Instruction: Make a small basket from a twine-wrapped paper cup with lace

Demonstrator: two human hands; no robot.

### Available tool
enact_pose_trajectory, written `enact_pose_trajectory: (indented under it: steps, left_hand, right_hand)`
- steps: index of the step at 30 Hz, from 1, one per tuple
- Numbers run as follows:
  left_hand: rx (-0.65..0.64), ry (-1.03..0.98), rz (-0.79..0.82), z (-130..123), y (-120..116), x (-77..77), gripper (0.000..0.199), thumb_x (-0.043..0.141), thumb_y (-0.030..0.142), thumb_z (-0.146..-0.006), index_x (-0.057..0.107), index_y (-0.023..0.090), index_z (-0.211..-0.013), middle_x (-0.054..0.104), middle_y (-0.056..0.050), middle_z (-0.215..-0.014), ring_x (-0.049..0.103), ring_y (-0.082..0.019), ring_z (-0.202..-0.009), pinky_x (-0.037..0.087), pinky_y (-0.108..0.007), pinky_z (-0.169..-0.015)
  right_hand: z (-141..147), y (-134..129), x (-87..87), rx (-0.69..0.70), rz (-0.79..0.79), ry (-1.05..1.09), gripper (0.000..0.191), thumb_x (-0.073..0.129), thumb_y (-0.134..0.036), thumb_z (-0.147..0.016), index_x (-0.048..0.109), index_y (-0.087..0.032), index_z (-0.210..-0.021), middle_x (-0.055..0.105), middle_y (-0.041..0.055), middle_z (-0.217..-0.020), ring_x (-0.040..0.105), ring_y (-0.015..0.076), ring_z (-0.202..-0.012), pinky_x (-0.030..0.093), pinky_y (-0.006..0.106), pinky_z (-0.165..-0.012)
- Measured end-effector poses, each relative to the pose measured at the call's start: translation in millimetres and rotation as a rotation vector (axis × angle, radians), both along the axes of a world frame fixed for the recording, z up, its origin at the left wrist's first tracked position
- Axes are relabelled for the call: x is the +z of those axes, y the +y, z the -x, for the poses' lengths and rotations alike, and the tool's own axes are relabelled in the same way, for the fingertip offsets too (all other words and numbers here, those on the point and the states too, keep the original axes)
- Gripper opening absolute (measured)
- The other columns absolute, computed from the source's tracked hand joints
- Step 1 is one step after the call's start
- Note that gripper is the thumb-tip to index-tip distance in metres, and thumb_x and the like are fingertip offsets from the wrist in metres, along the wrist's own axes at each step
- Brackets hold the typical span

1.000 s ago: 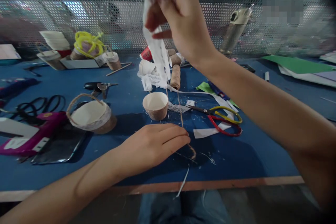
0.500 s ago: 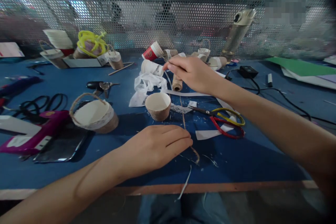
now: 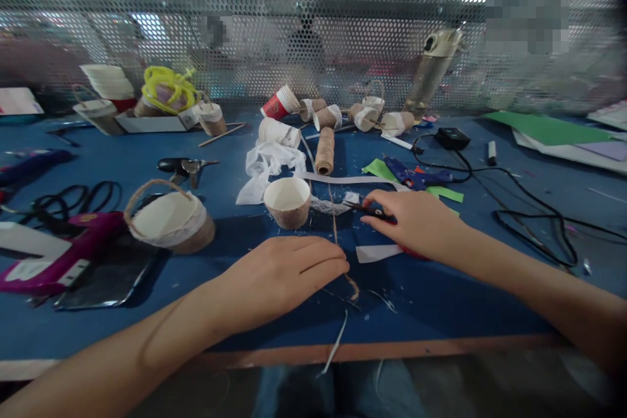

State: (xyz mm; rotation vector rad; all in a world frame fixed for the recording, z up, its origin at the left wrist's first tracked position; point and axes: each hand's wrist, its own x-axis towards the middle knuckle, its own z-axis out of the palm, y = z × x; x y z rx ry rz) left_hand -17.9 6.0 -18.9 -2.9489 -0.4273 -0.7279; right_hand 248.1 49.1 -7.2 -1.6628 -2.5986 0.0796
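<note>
Twine (image 3: 335, 225) of thin brown jute runs lengthwise away from the person, right of the brown-sided paper cup (image 3: 289, 214); the left hand (image 3: 294, 274) pinches it. The right hand (image 3: 416, 219) grips black-bladed, red-handled scissors (image 3: 375, 211), tips towards the cup.

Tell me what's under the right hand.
The scissors are partly under the right hand: dark blades and a bit of red handle show. The rest of the handles is covered, as is anything beneath the palm.

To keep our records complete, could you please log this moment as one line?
left hand: pinching thin brown twine | right hand: at black-bladed, red-handled scissors | nearby: upright brown-wrapped white cup | surface: blue tabletop
</note>
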Motion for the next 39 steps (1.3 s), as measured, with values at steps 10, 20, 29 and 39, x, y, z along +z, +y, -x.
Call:
enact_pose_trajectory:
  steps: [10,20,29,39]
  left_hand:
    - [-0.006,-0.028,0.015,-1,0,-1.9,0.021,0.048,0.009,-0.105,0.063,0.008,-0.120,0.077,-0.012,-0.115,0.075,-0.022,-0.104,0.066,-0.034,-0.088]
    - [0.000,-0.035,0.022,-1,1,-1.0,0.022,0.045,0.009,-0.106,0.063,0.009,-0.120,0.077,-0.012,-0.114,0.075,-0.021,-0.103,0.066,-0.032,-0.089]
    - [-0.009,-0.015,0.003,-1,0,0.3,0.024,0.044,0.009,-0.106,0.064,0.008,-0.119,0.077,-0.013,-0.113,0.075,-0.022,-0.104,0.067,-0.035,-0.087]
    - [-0.003,-0.016,-0.011,-2,0,1.0,0.025,0.045,0.009,-0.106,0.064,0.008,-0.121,0.077,-0.014,-0.116,0.075,-0.022,-0.105,0.067,-0.034,-0.088]
  right_hand:
    - [-2,4,-5.9,-0.065,-0.001,-0.039,0.029,0.053,-0.041,-0.100,0.071,-0.021,-0.110,0.078,0.0061,-0.085,0.070,0.0241,-0.073,0.032,0.031,-0.055]
    - [-18,8,15.2,-0.178,0.007,-0.095,0.029,0.053,-0.043,-0.100,0.071,-0.021,-0.107,0.068,0.0003,-0.063,0.060,0.0179,-0.054,0.032,0.028,-0.047]
    - [-23,4,1.7,-0.174,-0.145,-0.224,0.034,0.054,-0.044,-0.101,0.071,-0.020,-0.115,0.077,0.0118,-0.097,0.069,0.0291,-0.072,0.031,0.033,-0.051]
    - [-1,4,-6.9,0.289,-0.396,-0.095,0.027,0.054,-0.025,-0.102,0.071,-0.012,-0.118,0.066,0.0163,-0.110,0.060,0.0319,-0.103,0.050,0.044,-0.087]
